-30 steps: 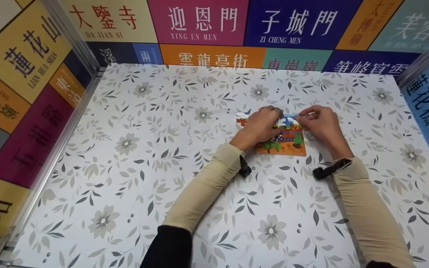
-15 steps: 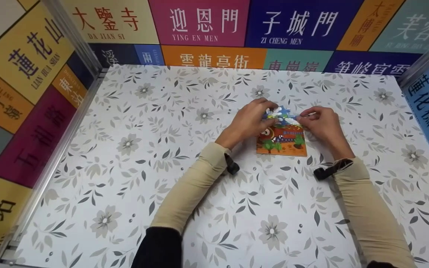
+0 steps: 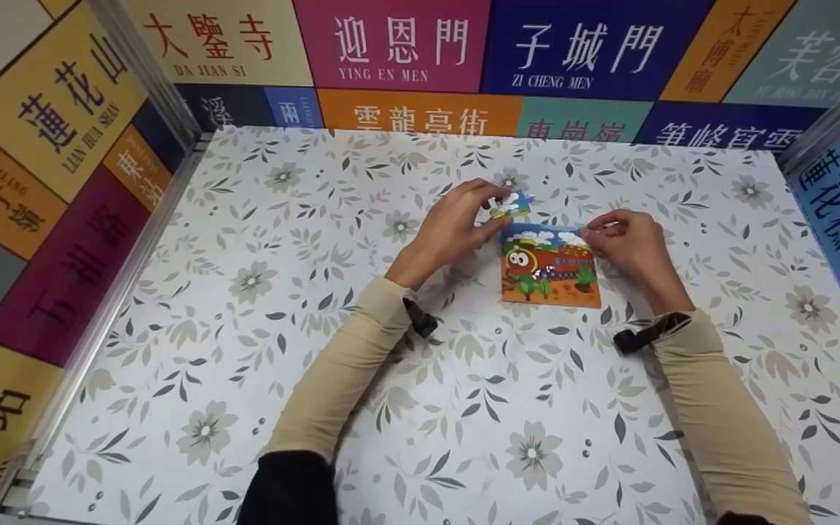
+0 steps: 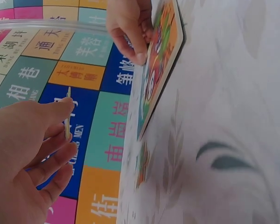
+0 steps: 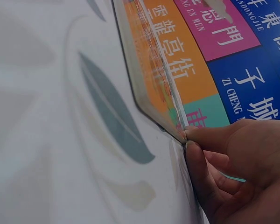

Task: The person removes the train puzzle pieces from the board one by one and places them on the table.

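Note:
A small square puzzle board (image 3: pixel 551 281) with a cartoon red train lies on the table. My left hand (image 3: pixel 449 226) pinches a jigsaw piece (image 3: pixel 516 205) with blue sky and white cloud between thumb and fingers, just beyond the board's top left corner. In the left wrist view this piece (image 4: pixel 67 122) appears edge-on, raised off the table. Another loose piece (image 4: pixel 142 164) lies flat near the board's corner; the left hand hides it in the head view. My right hand (image 3: pixel 628 237) pinches the board's top right corner between thumb and index finger.
The table (image 3: pixel 391 364) has a white cover printed with grey leaves and flowers. Panels (image 3: pixel 405 44) with coloured blocks and large characters stand along its back and sides, with metal rails (image 3: pixel 135 65) at the corners.
My left hand has moved from over the board to the left and away, carrying the jigsaw piece off it and uncovering the train picture. The right hand stays at the board's corner.

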{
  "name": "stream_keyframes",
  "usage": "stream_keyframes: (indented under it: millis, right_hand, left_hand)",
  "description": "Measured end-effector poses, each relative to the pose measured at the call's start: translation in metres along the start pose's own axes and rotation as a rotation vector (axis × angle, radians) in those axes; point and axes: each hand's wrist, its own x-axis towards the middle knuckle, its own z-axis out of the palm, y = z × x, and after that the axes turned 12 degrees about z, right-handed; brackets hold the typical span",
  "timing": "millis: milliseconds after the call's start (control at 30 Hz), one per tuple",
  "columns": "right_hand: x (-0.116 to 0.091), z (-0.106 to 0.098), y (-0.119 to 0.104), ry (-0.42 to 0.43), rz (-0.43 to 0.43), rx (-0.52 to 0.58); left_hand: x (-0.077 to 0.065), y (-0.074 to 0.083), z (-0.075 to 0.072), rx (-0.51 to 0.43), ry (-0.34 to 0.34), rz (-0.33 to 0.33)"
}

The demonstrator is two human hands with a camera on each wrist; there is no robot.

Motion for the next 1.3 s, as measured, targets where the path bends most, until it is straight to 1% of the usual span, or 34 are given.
stream_keyframes:
  millis: [267, 367, 500, 567, 933, 1167, 1300]
  right_hand:
    - [0.001, -0.001, 0.001, -0.009, 0.003, 0.008]
    - [0.002, -0.001, 0.002, 0.007, -0.019, 0.002]
    - [0.003, -0.001, 0.003, 0.028, -0.045, -0.013]
    - [0.003, -0.001, 0.003, 0.029, -0.045, -0.017]
    - [0.0, 0.0, 0.001, 0.01, -0.034, -0.001]
    - [-0.001, -0.001, 0.001, 0.006, -0.012, -0.006]
    - [0.0, 0.0, 0.001, 0.004, -0.005, -0.003]
  left_hand:
    - [-0.017, -0.02, -0.016, 0.005, 0.019, -0.032]
    - [-0.024, -0.028, -0.021, 0.02, 0.008, -0.058]
    - [-0.032, -0.038, -0.027, 0.036, -0.013, -0.072]
    - [-0.035, -0.043, -0.029, 0.034, -0.023, -0.073]
    - [-0.049, -0.069, -0.032, -0.049, -0.074, -0.094]
    - [-0.052, -0.075, -0.031, -0.051, -0.118, -0.1]
    - [-0.053, -0.076, -0.031, -0.061, -0.13, -0.104]
